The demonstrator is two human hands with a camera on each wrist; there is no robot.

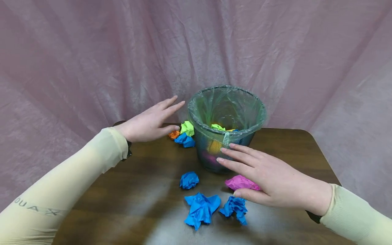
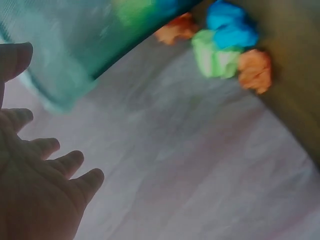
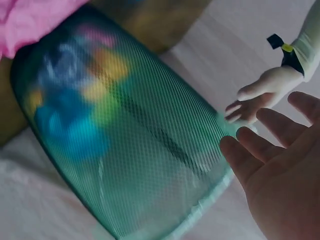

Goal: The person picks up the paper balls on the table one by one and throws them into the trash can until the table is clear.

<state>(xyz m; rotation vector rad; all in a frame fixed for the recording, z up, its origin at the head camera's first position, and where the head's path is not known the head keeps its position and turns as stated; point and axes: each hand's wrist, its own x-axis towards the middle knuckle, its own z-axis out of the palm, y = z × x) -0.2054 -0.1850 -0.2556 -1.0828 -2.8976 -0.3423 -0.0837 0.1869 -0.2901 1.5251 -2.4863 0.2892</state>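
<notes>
A dark mesh wastebasket [image 1: 211, 146] with a green plastic liner over its rim stands toward the back of the table. Crumpled paper in several colours shows inside it. My left hand [image 1: 150, 120] is raised left of the rim, fingers spread and holding nothing. In front of the basket's right side my right hand [image 1: 266, 177] is held out with straight fingers, also holding nothing. Partly hidden behind its thumb lies a pink paper ball [image 1: 242, 182]. Nearer to me are a blue paper ball [image 1: 189, 180], a spread blue crumple [image 1: 202, 209] and another blue crumple [image 1: 235, 208].
Left of the basket, a green paper ball [image 1: 187, 128], a blue one [image 1: 185, 140] and an orange one [image 1: 174, 134] sit together; the left wrist view shows a second orange ball [image 2: 255, 71]. A pink curtain [image 1: 153, 51] hangs behind the brown table [image 1: 291, 146].
</notes>
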